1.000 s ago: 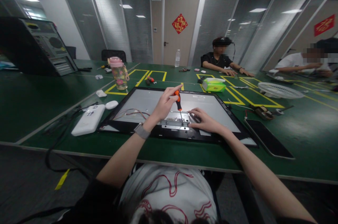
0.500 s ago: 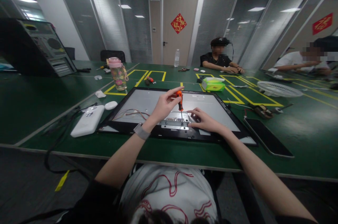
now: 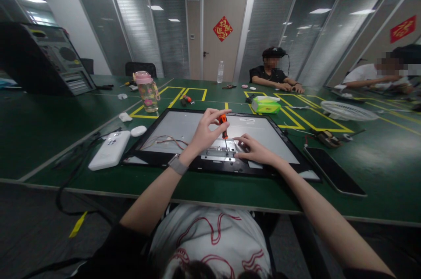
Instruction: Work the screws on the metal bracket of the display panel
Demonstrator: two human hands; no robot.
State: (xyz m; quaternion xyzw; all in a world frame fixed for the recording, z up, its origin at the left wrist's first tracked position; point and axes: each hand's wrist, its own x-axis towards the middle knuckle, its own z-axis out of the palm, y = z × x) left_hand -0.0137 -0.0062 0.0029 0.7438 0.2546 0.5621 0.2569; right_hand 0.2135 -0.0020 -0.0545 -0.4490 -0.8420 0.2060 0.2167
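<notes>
A monitor panel (image 3: 263, 132) lies face down on the green table, its black frame around a grey metal back. My left hand (image 3: 205, 132) is closed around an orange-handled screwdriver (image 3: 224, 122), held upright with its tip on a small metal bracket (image 3: 219, 152) near the panel's front edge. My right hand (image 3: 253, 148) rests on the panel just right of the bracket, fingers spread flat and steadying it. A watch sits on my left wrist. Thin wires (image 3: 164, 141) run across the panel's left part.
A white box (image 3: 110, 149) and white mouse (image 3: 138, 130) lie left of the panel, a pink-lidded bottle (image 3: 148, 90) behind. A black slab (image 3: 333, 176) lies to the right, a green tissue pack (image 3: 265, 105) beyond. A computer case (image 3: 46, 57) stands far left. Two people sit across the table.
My left hand has shifted its fingers on the screwdriver handle, which stays upright on the bracket. My right hand has stayed in place.
</notes>
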